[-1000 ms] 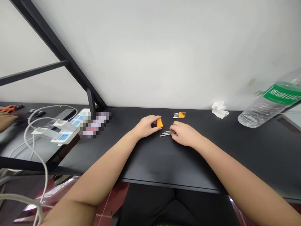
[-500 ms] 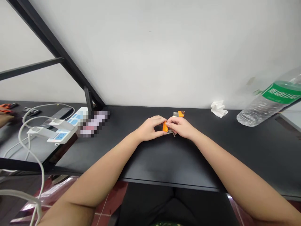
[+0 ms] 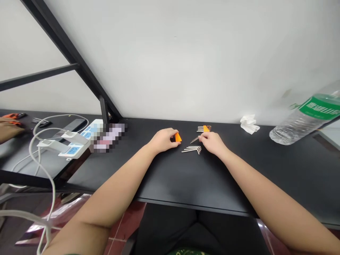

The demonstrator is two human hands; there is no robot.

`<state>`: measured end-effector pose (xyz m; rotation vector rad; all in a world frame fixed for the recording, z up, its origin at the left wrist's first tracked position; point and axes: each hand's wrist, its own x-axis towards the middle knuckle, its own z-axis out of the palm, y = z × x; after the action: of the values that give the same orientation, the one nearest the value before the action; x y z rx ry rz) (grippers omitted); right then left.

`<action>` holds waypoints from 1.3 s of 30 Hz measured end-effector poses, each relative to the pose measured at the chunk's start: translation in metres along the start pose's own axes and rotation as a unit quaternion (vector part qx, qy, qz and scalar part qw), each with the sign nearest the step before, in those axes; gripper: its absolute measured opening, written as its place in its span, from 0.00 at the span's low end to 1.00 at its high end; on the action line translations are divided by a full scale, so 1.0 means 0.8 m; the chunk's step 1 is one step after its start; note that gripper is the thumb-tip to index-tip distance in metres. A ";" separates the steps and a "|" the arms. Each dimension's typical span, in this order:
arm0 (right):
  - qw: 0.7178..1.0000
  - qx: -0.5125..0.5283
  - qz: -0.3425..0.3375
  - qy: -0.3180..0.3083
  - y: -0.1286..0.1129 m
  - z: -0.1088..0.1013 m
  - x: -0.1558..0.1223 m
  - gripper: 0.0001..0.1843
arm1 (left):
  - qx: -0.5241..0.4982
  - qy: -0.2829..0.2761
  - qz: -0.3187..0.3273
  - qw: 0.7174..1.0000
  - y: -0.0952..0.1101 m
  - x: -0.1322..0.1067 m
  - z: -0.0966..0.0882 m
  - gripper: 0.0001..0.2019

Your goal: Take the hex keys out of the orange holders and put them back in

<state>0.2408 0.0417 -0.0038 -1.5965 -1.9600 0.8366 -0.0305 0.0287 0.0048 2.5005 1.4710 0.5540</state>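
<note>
Left hand (image 3: 162, 140) down on the black matte surface (image 3: 186, 177), fingers curled around a small orange plastic hex-key holder (image 3: 177, 137), only its orange tip showing past the fingertips. Right hand (image 3: 211, 142) just to the right, pinching one thin silver L-shaped hex key (image 3: 194, 140) by its end, shaft angled down-left, apparently clear of the surface. Loose bunch of silver hex keys (image 3: 191, 149) lying flat between both hands, just below the pinched one. Second orange holder loaded with hex keys (image 3: 204, 128) behind the right hand, near the wall. Crumpled white tissue (image 3: 249, 123) and clear plastic water bottle with green label (image 3: 305, 118) farther right. White power strip with cables (image 3: 71, 143) off to the left.
</note>
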 end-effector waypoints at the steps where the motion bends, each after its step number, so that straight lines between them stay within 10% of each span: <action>1: 0.998 -0.060 -0.013 -0.003 0.000 -0.002 -0.002 0.16 | -0.005 0.001 -0.003 1.000 -0.003 0.000 0.001 0.17; 8: 0.967 -0.243 -0.033 -0.072 -0.011 -0.017 -0.015 0.17 | -0.026 0.001 -0.001 1.000 -0.006 -0.001 0.001 0.20; 13: 0.967 -0.244 -0.004 -0.077 -0.006 -0.034 -0.015 0.15 | -0.015 -0.011 -0.019 1.000 -0.006 -0.001 -0.003 0.19; 23: 0.953 -0.182 -0.212 -0.115 0.016 -0.028 -0.008 0.14 | -0.028 -0.006 -0.008 1.000 -0.012 0.001 0.004 0.22; 39: 0.938 -0.244 -0.226 -0.095 -0.025 -0.016 -0.041 0.09 | -0.042 0.005 0.022 0.999 -0.012 0.000 0.005 0.22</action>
<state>0.2431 0.0087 0.0201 -1.2357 -2.6886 0.3382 -0.0366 0.0339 -0.0019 2.4743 1.3701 0.6221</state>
